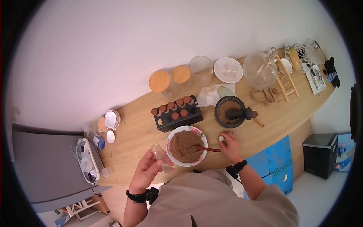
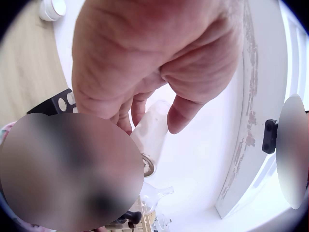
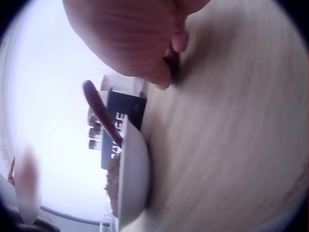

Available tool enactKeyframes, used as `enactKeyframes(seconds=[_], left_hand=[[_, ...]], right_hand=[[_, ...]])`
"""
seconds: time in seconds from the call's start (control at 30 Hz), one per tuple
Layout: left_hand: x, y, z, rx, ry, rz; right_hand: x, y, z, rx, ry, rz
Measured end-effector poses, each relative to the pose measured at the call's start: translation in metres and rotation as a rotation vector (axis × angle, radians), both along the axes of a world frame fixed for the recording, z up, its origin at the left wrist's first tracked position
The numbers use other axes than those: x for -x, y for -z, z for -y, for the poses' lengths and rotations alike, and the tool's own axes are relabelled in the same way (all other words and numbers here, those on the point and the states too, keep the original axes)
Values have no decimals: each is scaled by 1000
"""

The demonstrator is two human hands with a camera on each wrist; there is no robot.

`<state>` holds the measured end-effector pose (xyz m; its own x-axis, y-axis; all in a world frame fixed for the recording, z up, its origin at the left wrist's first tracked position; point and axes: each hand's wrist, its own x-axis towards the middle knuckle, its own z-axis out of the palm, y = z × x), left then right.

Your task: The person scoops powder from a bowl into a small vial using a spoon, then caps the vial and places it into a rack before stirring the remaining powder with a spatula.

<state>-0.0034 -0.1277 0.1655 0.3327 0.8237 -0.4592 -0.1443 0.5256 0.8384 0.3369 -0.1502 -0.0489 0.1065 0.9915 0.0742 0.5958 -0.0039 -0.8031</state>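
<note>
My left hand point(image 1: 145, 172) holds a small clear glass bottle point(image 1: 160, 156), tilted, at the left side of the bowl. In the left wrist view the thumb and fingers lie on either side of the bottle point(image 2: 153, 130), whose mouth is uncovered. My right hand point(image 1: 231, 146) pinches a small round cap point(image 1: 221, 139) low over the table, right of the bowl; its pale face shows. A white flowered bowl point(image 1: 197, 131) full of brown powder point(image 1: 183, 145) stands between the hands. A reddish-brown spoon point(image 1: 212, 150) sticks out of the powder.
Behind the bowl stands a black rack point(image 1: 177, 123) with several brown-capped bottles. A dark mortar point(image 1: 218, 119) with its pestle point(image 1: 238, 114) is at the right. Farther back are wooden-lidded jars point(image 1: 159, 81), a white plate point(image 1: 238, 77) and a round glass flask point(image 1: 259, 72).
</note>
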Motion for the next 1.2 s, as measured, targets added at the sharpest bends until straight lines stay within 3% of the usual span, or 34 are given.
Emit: enactKeyframes(seconds=[0.13, 0.33, 0.4, 0.43, 0.5, 0.53, 0.6, 0.93, 1.2], left_hand=[[8, 1, 0, -57, 27, -31], [19, 5, 2, -158, 85, -76], [23, 9, 4, -164, 85, -49], [25, 14, 5, -181, 95, -43], [28, 19, 8, -194, 105, -28], [29, 20, 8, -194, 111, -23], [33, 25, 10, -196, 111, -11], [51, 33, 16, -200, 103, -49], [64, 46, 19, -213, 62, -24]], right_hand=[[2, 16, -3, -146, -38, 53], [-20, -8, 17, 16, 64, -146], [-26, -16, 30, 303, 15, -405], [-24, -27, 33, 303, 18, -395], [-11, -45, 38, 427, -21, -669], [-3, -46, 39, 427, -19, -660], [12, -43, 37, 414, 40, -880], [62, -33, 16, 394, 100, -962], [68, -37, 23, 311, 194, -764]])
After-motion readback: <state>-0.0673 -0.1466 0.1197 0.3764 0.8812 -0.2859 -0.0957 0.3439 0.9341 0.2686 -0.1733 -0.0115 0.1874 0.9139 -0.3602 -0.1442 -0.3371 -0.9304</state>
